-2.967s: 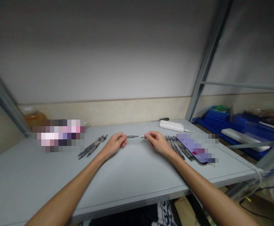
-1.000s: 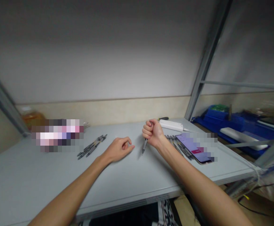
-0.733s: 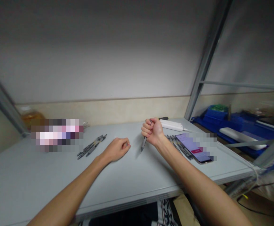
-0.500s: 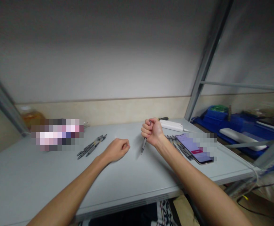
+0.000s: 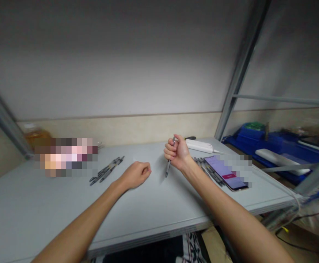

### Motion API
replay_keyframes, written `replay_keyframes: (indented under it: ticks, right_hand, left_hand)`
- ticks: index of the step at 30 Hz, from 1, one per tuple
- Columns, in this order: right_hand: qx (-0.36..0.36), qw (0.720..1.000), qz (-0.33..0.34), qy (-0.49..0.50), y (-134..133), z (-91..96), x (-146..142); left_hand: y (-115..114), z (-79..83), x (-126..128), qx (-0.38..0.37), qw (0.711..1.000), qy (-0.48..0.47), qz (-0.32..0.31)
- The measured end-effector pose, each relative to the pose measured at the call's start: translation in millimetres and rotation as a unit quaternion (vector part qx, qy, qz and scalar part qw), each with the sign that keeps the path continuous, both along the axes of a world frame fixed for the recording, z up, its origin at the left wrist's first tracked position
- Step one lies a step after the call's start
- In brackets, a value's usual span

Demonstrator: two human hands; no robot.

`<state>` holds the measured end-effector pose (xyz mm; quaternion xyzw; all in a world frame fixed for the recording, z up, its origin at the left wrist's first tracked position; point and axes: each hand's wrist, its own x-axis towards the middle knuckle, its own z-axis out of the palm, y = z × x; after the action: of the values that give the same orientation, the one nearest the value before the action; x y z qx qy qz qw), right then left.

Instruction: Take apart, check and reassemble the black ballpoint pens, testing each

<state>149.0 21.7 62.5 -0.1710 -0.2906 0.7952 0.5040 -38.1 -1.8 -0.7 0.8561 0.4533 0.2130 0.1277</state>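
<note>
My right hand (image 5: 177, 153) is closed in a fist round a grey pen (image 5: 168, 169), held upright with its tip pointing down just above the grey table (image 5: 148, 204). The pen's top end sticks out above my fingers. My left hand (image 5: 136, 174) rests on the table to the left, fingers curled into a loose fist with nothing visible in it. A row of grey pens (image 5: 107, 170) lies left of my left hand. Another group of pens (image 5: 207, 170) lies right of my right wrist.
A phone (image 5: 226, 171) lies at the right beside the pens. A white elongated device (image 5: 200, 145) and a dark tool (image 5: 190, 138) sit at the back. A bottle of amber liquid (image 5: 35, 136) stands back left. Blue bins (image 5: 271, 146) sit beyond the metal post (image 5: 238, 73).
Three seconds ago both hands held the pen level between them. Since then my left hand let go and curled shut on the table; my right hand turned the pen upright.
</note>
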Motion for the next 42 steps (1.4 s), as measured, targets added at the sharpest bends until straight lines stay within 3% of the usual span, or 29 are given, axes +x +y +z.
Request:
replay_keyframes:
  ticks: [20,26,30,32,34,35,39,40,42]
  right_hand:
    - [0.016,0.999,-0.008,-0.035,0.5,-4.0,2.3]
    - [0.003,0.988,-0.086,-0.130,0.6,-7.1,5.6]
    - [0.040,0.957,-0.125,-0.260,1.2,-14.8,11.2]
    - [0.096,0.920,-0.148,-0.349,3.9,-20.6,17.1]
    - [0.161,0.860,-0.168,-0.454,9.0,-26.4,26.2]
    - [0.192,0.813,-0.183,-0.518,12.1,-29.0,31.9]
    - [0.292,0.571,-0.213,-0.737,24.0,-36.1,57.0]
    - [0.302,0.527,-0.208,-0.767,25.8,-37.6,62.4]
    - [0.291,0.474,-0.192,-0.809,27.5,-41.2,71.0]
  left_hand:
    - [-1.7,1.0,-0.3,0.000,1.000,0.013,0.000]
    - [-2.1,1.4,-0.5,0.000,1.000,0.016,-0.001]
    - [-2.4,1.8,-0.3,-0.001,1.000,0.018,-0.001]
    - [-2.5,2.1,-0.3,-0.001,1.000,0.019,0.000]
    - [-2.4,2.4,-0.4,-0.002,1.000,0.022,0.002]
    - [-2.3,2.4,-0.5,-0.002,1.000,0.023,0.004]
    - [-1.8,2.4,-0.9,0.000,1.000,0.023,0.002]
    - [-1.8,2.3,-0.9,0.000,1.000,0.023,0.002]
    - [-2.1,2.2,-1.0,0.000,1.000,0.023,0.003]
